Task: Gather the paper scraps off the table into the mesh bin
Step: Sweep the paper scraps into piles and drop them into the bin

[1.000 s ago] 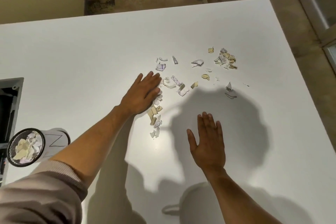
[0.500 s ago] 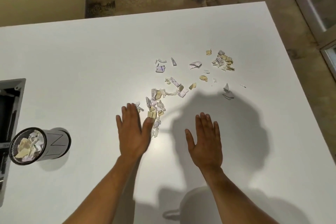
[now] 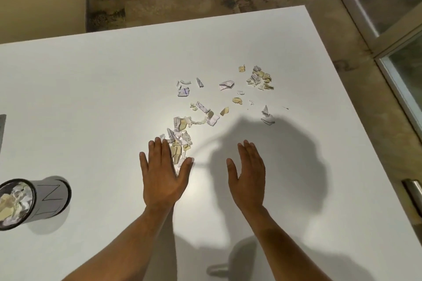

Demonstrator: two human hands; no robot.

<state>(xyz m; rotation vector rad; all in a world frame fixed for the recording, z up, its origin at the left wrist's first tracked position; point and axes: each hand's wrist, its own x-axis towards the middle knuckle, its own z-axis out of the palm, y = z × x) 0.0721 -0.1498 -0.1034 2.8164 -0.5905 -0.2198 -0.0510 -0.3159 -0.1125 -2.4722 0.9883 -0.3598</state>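
White table, dozens of paper scraps, one mesh bin, two flat empty hands: left hand, right hand.

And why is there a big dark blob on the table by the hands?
Head view: that blob is a shadow on the table, cast by the person from light behind; it lies beyond the right hand, and the table shines near the left hand.

Mesh bin cut by left edge.
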